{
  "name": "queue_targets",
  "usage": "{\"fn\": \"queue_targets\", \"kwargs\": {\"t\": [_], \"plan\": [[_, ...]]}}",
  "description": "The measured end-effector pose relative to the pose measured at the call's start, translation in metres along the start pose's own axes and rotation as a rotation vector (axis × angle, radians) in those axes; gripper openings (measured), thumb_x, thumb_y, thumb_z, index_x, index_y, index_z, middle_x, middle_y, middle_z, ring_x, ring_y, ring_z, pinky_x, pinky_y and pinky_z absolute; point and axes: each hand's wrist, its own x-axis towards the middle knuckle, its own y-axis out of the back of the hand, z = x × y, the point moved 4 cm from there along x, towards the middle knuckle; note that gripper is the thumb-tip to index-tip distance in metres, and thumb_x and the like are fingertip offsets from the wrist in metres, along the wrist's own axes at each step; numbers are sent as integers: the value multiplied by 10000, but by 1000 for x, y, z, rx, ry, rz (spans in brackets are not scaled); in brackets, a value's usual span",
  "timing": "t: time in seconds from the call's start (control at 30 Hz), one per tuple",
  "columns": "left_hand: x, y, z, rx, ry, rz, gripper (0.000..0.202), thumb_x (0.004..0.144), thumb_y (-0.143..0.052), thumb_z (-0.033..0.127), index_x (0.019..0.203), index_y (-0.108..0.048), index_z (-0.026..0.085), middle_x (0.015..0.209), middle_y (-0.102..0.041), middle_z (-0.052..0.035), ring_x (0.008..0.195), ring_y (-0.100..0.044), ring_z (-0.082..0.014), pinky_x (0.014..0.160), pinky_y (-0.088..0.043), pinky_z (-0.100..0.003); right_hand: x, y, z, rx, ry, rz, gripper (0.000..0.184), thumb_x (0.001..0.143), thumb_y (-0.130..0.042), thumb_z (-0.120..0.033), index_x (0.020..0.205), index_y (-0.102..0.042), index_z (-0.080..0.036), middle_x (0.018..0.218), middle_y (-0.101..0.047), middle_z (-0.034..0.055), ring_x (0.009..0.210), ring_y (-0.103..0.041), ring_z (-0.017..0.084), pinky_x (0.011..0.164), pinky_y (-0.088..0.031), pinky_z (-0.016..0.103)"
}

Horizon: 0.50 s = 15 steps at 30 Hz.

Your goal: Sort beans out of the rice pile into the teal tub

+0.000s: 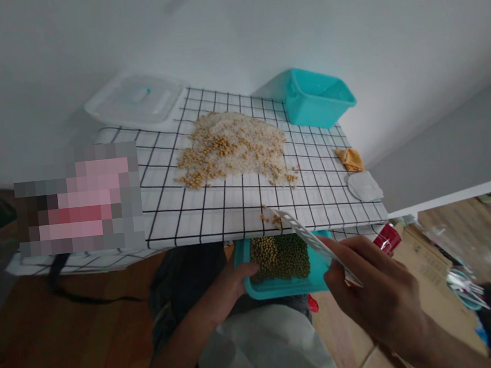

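Below the table's front edge my left hand [242,274] grips the left rim of a turquoise plastic container [282,289], fingers partly hidden under it. Inside lie yellow soybeans [264,251] on the left and green mung beans [293,254] on the right. My right hand [375,287] is closed on a white slotted plastic strip [309,238], whose exact kind I cannot make out. The strip's far end rests at the table edge, beside a few loose soybeans [276,220]. Farther back, a pile of white rice mixed with soybeans [237,144] spreads over the checked tablecloth [161,206].
A second turquoise container [315,116] stands at the back right. An orange cloth [350,159] and a white round-edged item [364,186] lie at the right edge. A clear lid [137,99] sits back left, near a blurred-out pink object [90,199]. Cardboard [431,270] lies on the floor.
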Motion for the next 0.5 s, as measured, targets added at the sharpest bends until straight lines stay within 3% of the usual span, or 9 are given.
{"fn": "queue_targets", "kwargs": {"t": [0.27,0.5], "plan": [[-7,2,5,15,-29,1,609,900,-561,185,1481,-407,281,1467,-576,-93,1358,-509,-326,1124,-381,-517,28,-14,4,77,42,13,397,828,-579,-97,1193,-657,-234,877,-660,30,708,-643,144,592,-571,285],[-11,14,6,19,-66,17,538,901,-568,192,1431,-497,247,1456,-585,-106,1323,-543,-337,1126,-376,-509,31,-17,8,105,321,-168,429,850,-620,-160,1278,-611,-195,917,-634,38,694,-602,116,548,-511,255]]}}
